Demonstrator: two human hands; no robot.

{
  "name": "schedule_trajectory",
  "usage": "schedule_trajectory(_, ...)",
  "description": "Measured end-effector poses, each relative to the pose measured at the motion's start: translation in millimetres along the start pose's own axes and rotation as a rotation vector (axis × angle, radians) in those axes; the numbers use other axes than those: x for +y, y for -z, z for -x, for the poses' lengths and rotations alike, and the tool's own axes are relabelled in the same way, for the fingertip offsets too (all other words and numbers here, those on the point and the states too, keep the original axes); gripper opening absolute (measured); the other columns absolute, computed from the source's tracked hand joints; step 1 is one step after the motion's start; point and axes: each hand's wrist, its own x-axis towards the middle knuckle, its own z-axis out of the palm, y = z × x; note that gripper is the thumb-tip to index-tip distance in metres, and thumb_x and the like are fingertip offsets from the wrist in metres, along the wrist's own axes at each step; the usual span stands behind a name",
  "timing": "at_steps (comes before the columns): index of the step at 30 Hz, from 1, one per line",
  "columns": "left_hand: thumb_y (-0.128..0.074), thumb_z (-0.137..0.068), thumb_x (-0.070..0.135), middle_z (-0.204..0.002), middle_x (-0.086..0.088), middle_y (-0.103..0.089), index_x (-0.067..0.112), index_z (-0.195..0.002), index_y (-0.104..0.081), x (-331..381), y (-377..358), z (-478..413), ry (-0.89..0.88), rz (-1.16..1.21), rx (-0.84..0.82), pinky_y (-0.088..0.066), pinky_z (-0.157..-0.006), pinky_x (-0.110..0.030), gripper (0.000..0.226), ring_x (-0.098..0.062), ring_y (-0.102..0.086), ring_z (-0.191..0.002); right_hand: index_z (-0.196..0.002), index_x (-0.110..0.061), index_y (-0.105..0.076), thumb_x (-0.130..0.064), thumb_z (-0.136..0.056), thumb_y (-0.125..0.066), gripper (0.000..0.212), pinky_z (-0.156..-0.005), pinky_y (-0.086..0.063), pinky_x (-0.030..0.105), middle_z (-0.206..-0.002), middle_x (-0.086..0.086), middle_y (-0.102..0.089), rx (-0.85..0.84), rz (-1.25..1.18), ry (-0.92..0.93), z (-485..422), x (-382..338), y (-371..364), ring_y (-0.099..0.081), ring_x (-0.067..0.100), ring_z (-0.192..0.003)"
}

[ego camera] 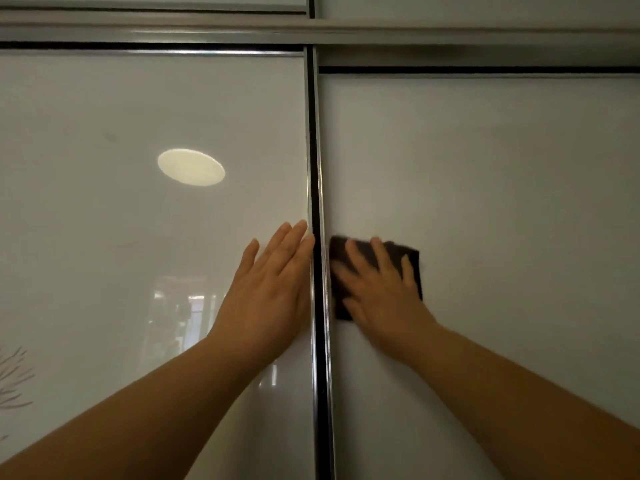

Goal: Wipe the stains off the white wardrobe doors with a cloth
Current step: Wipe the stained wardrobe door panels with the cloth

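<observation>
right hand (381, 289) presses dark cloth (410, 259) on right door (502, 185)

The head view looks straight at the wardrobe doors (485, 185) from close, tilted slightly upward.

I see a round lamp glare (191, 167); above it a grey rail (156, 27), below-left of it a branch print (14, 379).

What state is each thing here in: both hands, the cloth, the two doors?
left door, glossy, reflecting a round light.
right door, matte, no stain plainly visible.
cloth, dark, flat against the right door's left edge.
left hand, flat, fingers straight, on the left door.
right hand, fingers spread, pressing the cloth.
</observation>
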Motion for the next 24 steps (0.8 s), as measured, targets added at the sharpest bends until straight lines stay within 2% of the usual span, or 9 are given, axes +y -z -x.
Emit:
schedule_trajectory(2, -0.022, -0.094, 0.026, -0.153, -0.003, -0.023, 0.015, -0.145, -0.026, -2, -2, 4, -0.012, 0.005, -0.027, -0.014, -0.113, -0.045, 0.052, -0.016, -0.012, -0.141, -0.144, -0.036, -0.025, -0.041, -0.088, -0.033, 0.056, -0.104, -0.018, 0.064, -0.156, -0.002, -0.018, -0.027, 0.033, 0.188, 39, 4, -12, -0.011, 0.032, -0.142)
schedule_trajectory(4, -0.026, -0.095, 0.025, -0.153, -0.002, -0.022, 0.016, -0.145, -0.026, -6, -5, 9, -0.042, -0.006, -0.053, -0.017, -0.113, -0.047, 0.051, -0.016, -0.011, -0.142, -0.144, -0.037, -0.025, -0.04, -0.09, -0.034, 0.055, -0.104, -0.018, 0.062, -0.154, -0.004, -0.021, -0.041, 0.059, 0.253, 57, 33, -11, -0.012, 0.029, -0.142)
schedule_trajectory(5, -0.028, -0.095, 0.025, -0.153, -0.002, -0.022, 0.016, -0.145, -0.026, -8, -6, 11, -0.057, -0.008, -0.058, -0.018, -0.112, -0.047, 0.051, -0.016, -0.011, -0.142, -0.144, -0.038, -0.024, -0.04, -0.091, -0.033, 0.054, -0.104, -0.019, 0.064, -0.154, -0.005, -0.021, -0.033, 0.056, 0.209, 56, 50, -8, -0.011, 0.028, -0.142)
schedule_trajectory(7, -0.03, -0.094, 0.023, -0.153, -0.002, -0.023, 0.015, -0.145, -0.027, -14, -6, 11, -0.082, 0.001, -0.058, -0.019, -0.112, -0.047, 0.052, -0.017, -0.013, -0.141, -0.144, -0.041, -0.018, -0.041, -0.093, -0.026, 0.052, -0.104, -0.019, 0.068, -0.155, -0.007, -0.012, 0.025, 0.006, -0.032, 36, 79, 2, -0.006, 0.026, -0.142)
schedule_trajectory(10, -0.028, -0.093, 0.022, -0.153, -0.002, -0.023, 0.015, -0.145, -0.028, -16, -5, 7, -0.105, 0.041, -0.033, -0.016, -0.112, -0.044, 0.052, -0.017, -0.013, -0.141, -0.146, -0.04, -0.009, -0.036, -0.099, -0.024, 0.049, -0.109, -0.007, 0.064, -0.158, -0.005, 0.005, 0.022, -0.086, -0.423, -15, 90, 18, 0.009, 0.028, -0.142)
schedule_trajectory(12, -0.027, -0.094, 0.024, -0.154, 0.0, -0.02, 0.018, -0.146, -0.025, -11, -5, 2, -0.101, 0.065, -0.021, -0.013, -0.114, -0.042, 0.052, -0.014, -0.01, -0.142, -0.146, -0.039, -0.006, -0.037, -0.099, -0.026, 0.051, -0.108, -0.001, 0.063, -0.157, -0.005, 0.011, 0.018, -0.106, -0.482, -36, 68, 24, 0.015, 0.029, -0.141)
schedule_trajectory(16, -0.024, -0.093, 0.031, -0.154, -0.001, -0.019, 0.019, -0.145, -0.025, 5, -14, -9, -0.096, 0.083, 0.001, -0.012, -0.112, -0.042, 0.054, -0.014, -0.008, -0.142, -0.145, -0.044, -0.005, -0.042, -0.095, -0.028, 0.055, -0.108, 0.005, 0.061, -0.157, -0.007, 0.013, -0.008, -0.051, -0.237, -19, 19, 8, 0.019, 0.026, -0.14)
schedule_trajectory(19, -0.022, -0.092, 0.037, -0.153, -0.005, -0.02, 0.015, -0.144, -0.028, 26, -21, -16, -0.113, 0.107, 0.017, -0.016, -0.112, -0.046, 0.056, -0.018, -0.012, -0.141, -0.144, -0.047, -0.009, -0.044, -0.088, -0.023, 0.058, -0.108, 0.008, 0.059, -0.157, -0.01, 0.009, -0.041, -0.044, -0.027, 27, 21, -1, 0.02, 0.023, -0.141)
schedule_trajectory(24, -0.026, -0.091, 0.036, -0.153, -0.006, -0.02, 0.015, -0.143, -0.031, 62, -31, -27, -0.199, 0.09, 0.016, -0.016, -0.111, -0.047, 0.056, -0.02, -0.011, -0.141, -0.141, -0.052, -0.006, -0.039, -0.09, -0.024, 0.056, -0.109, 0.006, 0.054, -0.154, -0.015, 0.009, -0.091, 0.01, -0.006, 63, 80, 2, 0.018, 0.02, -0.141)
